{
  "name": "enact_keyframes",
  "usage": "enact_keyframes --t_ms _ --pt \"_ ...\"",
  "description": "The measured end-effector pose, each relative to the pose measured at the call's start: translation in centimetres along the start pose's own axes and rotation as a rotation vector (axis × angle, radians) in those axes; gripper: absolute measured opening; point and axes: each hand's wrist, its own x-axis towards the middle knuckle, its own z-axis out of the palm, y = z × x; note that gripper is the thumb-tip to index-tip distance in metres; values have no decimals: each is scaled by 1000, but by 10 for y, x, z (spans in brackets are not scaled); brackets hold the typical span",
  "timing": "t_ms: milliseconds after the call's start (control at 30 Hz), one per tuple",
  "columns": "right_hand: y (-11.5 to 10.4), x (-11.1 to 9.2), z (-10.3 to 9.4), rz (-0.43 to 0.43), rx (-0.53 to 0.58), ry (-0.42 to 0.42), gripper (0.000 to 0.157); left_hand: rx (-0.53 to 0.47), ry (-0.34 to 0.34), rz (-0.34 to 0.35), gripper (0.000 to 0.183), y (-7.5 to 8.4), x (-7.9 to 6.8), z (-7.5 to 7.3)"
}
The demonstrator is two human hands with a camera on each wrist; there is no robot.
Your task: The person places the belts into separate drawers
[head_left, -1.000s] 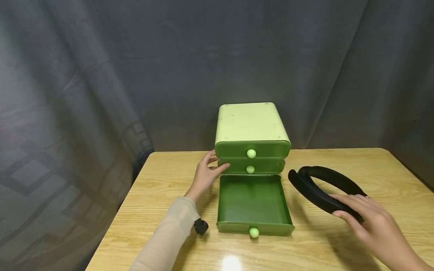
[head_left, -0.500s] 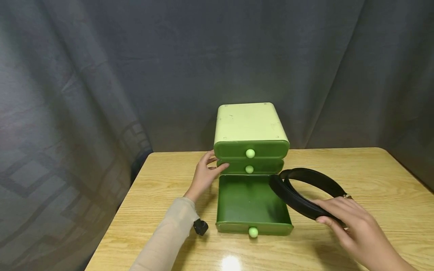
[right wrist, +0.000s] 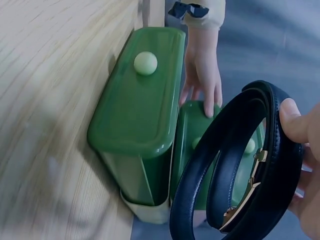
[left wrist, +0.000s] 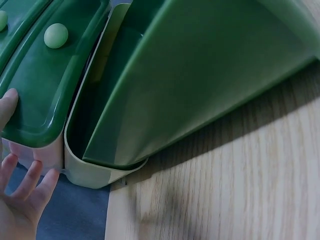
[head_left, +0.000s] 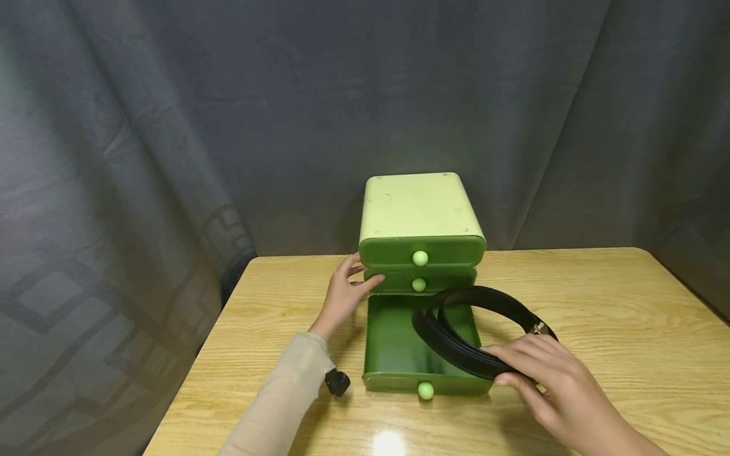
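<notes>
A coiled black belt (head_left: 456,351) with a gold-coloured buckle (right wrist: 242,200) is pinched between the thumb and fingers of my right hand (head_left: 561,386). In the head view the coil overlaps the pulled-out bottom drawer (head_left: 393,342), whose visible floor is bare. That green drawer belongs to a small cabinet (head_left: 419,202) with a pale yellow-green top and round light-green knobs. Its upper two drawers are pushed in. My left hand (head_left: 342,294) rests against the cabinet's left side, thumb on the middle drawer's front (left wrist: 40,95) and fingers spread along the side wall.
The cabinet stands on a light wooden table (head_left: 256,316). Behind it hangs a dark grey curtain (head_left: 342,114), which also runs down the left. A small black device (head_left: 337,382) is at my left wrist.
My right hand has carried the belt leftward, from right of the cabinet to over the bottom drawer. The left hand keeps its place on the cabinet.
</notes>
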Motion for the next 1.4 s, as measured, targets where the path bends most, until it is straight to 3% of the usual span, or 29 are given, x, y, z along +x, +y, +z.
enact_keyframes --t_ms 167,267,633,900,1167,1400 --pt "-3 3 10 -4 20 -2 41 8 -11 -5 50 25 -10 -4" --pt "-5 5 14 9 32 -25 41 2 -9 2 50 29 -13 -4" --pt "-7 8 32 62 37 -141 39 -5 -22 4 52 30 -14 -3" --pt "-3 11 46 37 35 -149 36 -7 -17 6 52 30 -14 -3" --pt "8 9 62 -7 65 -109 32 -24 -16 12 51 24 -9 -2" --pt "8 7 72 12 85 -131 33 -22 0 6 55 -11 3 2"
